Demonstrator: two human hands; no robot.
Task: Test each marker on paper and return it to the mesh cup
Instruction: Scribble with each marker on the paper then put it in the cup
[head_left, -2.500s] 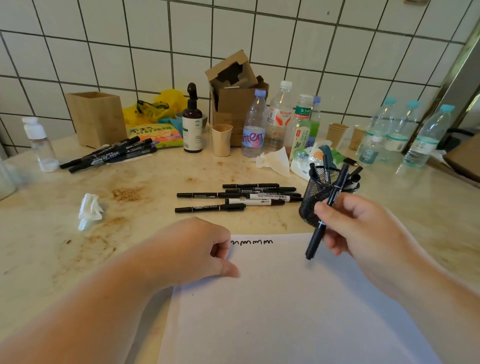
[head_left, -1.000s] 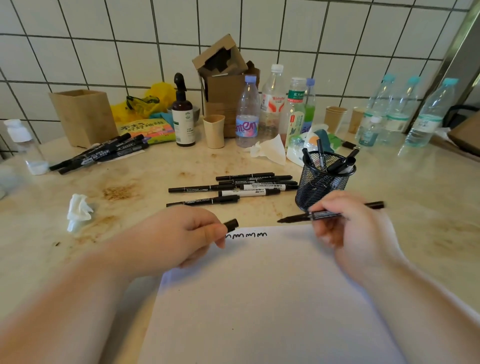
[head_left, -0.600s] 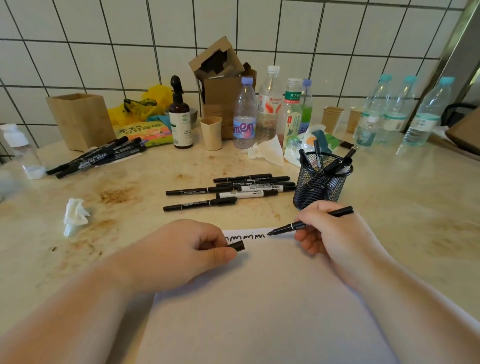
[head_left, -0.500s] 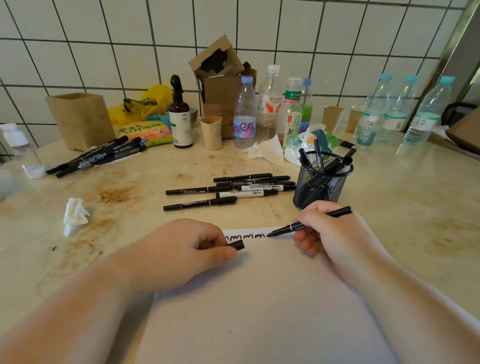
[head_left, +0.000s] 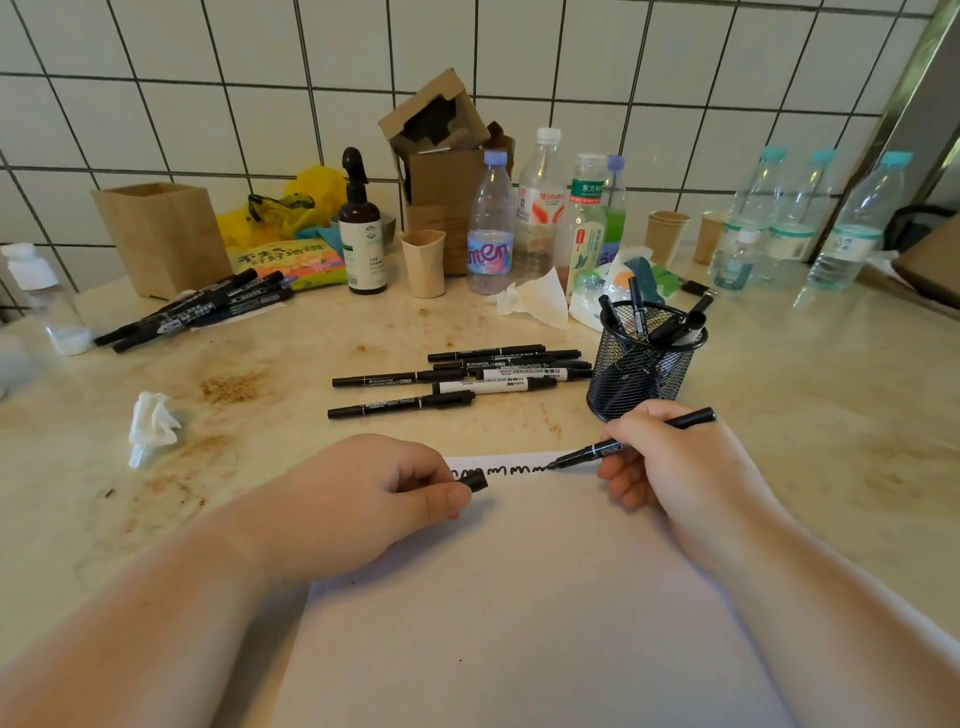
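Now touching paper (head_left: 519, 597), one marker (head_left: 602, 450); six markers (head_left: 467, 376) beside cup (head_left: 641, 364).

Water bottles (head_left: 810, 228), crumpled tissue (head_left: 150, 427)

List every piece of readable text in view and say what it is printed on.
"Wahaha": red print on the clear bottle.
"东方树叶": green label on the tea bottle.
"WHITEBOARD": white marker lying by the mesh cup.
Blue bottle: large script, partly legible, uncertain.
Snack packet: Chinese characters, too blurred.
Brown bottle label, other markers, marker in the right hand: too small.
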